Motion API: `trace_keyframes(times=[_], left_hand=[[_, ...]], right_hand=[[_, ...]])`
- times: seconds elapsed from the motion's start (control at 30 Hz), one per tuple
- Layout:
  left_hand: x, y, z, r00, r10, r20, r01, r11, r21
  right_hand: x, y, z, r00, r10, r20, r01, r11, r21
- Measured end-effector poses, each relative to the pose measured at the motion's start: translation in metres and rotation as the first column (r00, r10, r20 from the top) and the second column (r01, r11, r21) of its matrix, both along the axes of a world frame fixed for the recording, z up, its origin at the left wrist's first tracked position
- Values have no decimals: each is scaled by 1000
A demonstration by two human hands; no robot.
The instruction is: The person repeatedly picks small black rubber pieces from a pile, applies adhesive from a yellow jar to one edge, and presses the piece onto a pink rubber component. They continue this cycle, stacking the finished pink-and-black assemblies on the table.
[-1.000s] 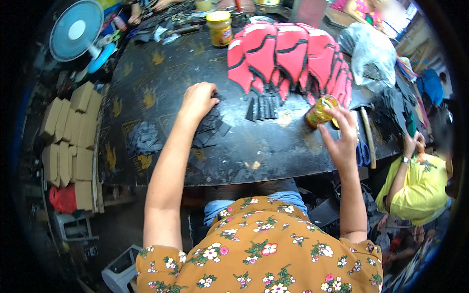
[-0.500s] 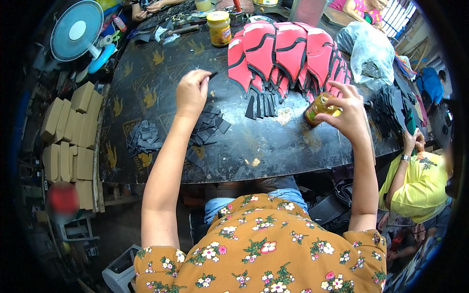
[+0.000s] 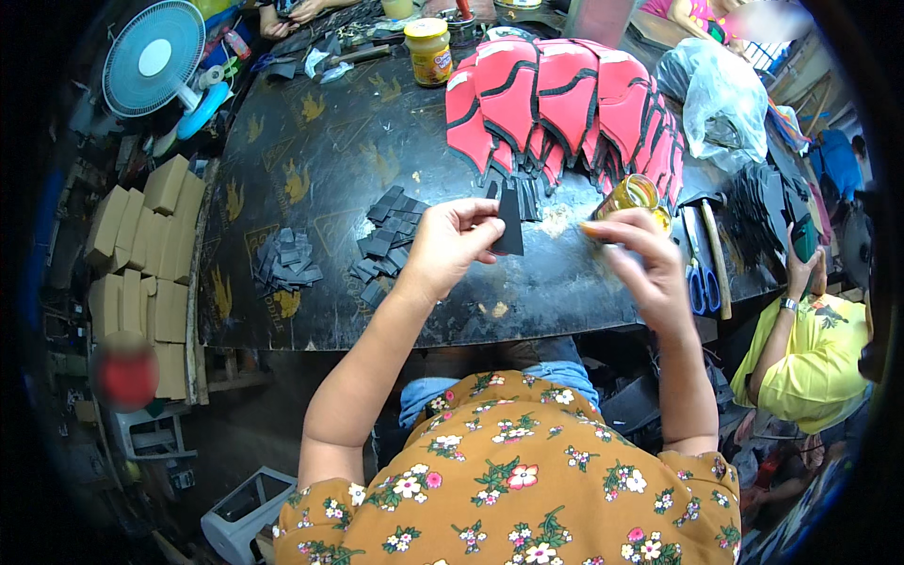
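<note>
Left hand (image 3: 450, 247) pinches a black piece (image 3: 509, 231) above the bench (image 3: 527, 320), its fingers hiding one edge. Right hand (image 3: 645, 268) is blurred, partly covering the jar (image 3: 633, 192); can't tell if it's gripping anything. Clear run from piece to near edge. Bench top dark, scuffed. Fan (image 3: 153, 58) far left.

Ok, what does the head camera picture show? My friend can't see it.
A person's left hand pinches a black strip over a dark table, while the right hand, blurred, is near a glass jar. Pink shapes lie overlapping behind, with small black pieces at left.
</note>
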State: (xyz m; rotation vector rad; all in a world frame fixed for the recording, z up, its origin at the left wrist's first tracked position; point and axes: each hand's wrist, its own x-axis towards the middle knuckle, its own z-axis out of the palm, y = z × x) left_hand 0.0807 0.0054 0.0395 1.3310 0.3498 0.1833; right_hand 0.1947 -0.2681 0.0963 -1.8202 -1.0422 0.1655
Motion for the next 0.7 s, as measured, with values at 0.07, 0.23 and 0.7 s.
trace_keyframes(times=[0.07, 0.23, 0.7], left_hand=[[-1, -10, 4, 999, -48, -11, 48, 999, 4], [-8, -21, 7, 998, -61, 16, 61, 998, -3], [0, -2, -14, 999, -9, -44, -3, 959, -283]], right_hand=[[-5, 27, -12, 998, 67, -8, -66, 997, 32], [-2, 54, -29, 996, 70, 50, -72, 997, 42], [-14, 31, -43, 822, 134, 553, -123, 991, -57]])
